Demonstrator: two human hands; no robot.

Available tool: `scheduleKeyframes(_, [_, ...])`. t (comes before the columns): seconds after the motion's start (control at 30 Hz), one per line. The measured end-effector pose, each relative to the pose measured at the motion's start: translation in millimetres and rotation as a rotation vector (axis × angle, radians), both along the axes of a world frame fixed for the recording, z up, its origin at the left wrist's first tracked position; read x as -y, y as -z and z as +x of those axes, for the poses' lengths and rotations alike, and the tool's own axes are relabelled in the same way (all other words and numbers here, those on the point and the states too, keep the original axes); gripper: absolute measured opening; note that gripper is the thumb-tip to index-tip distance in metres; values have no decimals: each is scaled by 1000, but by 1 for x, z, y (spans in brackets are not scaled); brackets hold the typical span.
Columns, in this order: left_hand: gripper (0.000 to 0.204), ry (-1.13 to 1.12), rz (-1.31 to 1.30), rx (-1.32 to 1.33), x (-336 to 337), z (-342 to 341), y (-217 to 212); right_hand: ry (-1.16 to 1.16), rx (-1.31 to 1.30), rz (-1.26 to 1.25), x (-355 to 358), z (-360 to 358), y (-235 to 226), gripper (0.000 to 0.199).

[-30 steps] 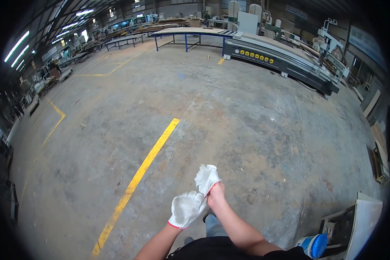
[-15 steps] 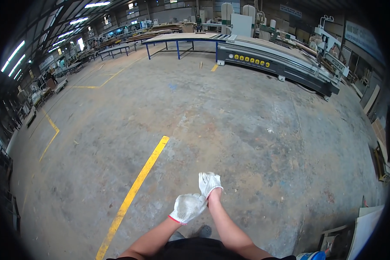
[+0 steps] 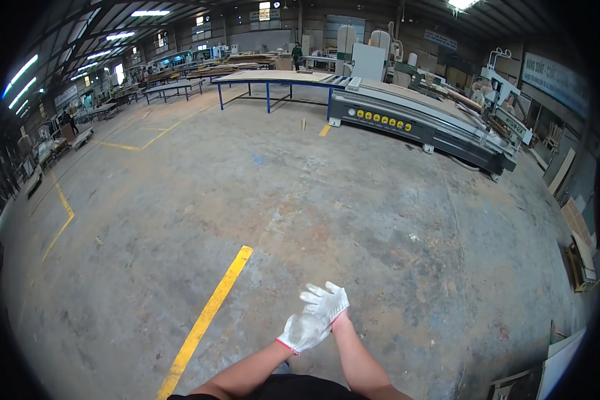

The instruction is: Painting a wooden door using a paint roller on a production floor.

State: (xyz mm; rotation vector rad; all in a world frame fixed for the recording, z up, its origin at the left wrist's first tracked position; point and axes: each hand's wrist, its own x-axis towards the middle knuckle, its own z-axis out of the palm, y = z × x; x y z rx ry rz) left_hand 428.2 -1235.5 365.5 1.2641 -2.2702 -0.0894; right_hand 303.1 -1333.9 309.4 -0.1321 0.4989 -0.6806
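White knitted work gloves cover both my hands, low in the middle of the view. My left hand (image 3: 303,332) is closed at the right wrist, gripping the cuff of the right glove (image 3: 333,305); its fingertips are partly hidden there. My right hand (image 3: 323,298) is stretched forward and to the left, fingers apart, holding nothing. Pink-red trim shows at the left glove's cuff (image 3: 287,347). Both bare forearms reach in from the lower edge, and the hands are above the concrete floor.
A yellow floor stripe (image 3: 207,320) runs left of my hands. Farther off stand a long blue-legged table (image 3: 268,83) and a large flatbed machine (image 3: 407,117). Boards (image 3: 577,227) lean at the right edge. A person (image 3: 297,57) stands in the far background.
The view has tipped upward, so the hands and stripe sit lower in it. My right hand's fingers have spread from a curled pose, while the left stays at the right wrist.
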Motion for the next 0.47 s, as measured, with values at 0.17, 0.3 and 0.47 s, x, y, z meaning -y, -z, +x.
scheduleKeyframes(0.17, [23,68,19,57,75,41,-22,384,327,-292,80,42,-10,63])
scheduleKeyframes(0.3, [19,100,-47,90,114,49,-32,753,-20,-75,104,42,-39,64])
scheduleKeyframes(0.47, [17,180,-77,15,132,47,-28,484,65,-168,123,40,-46,72])
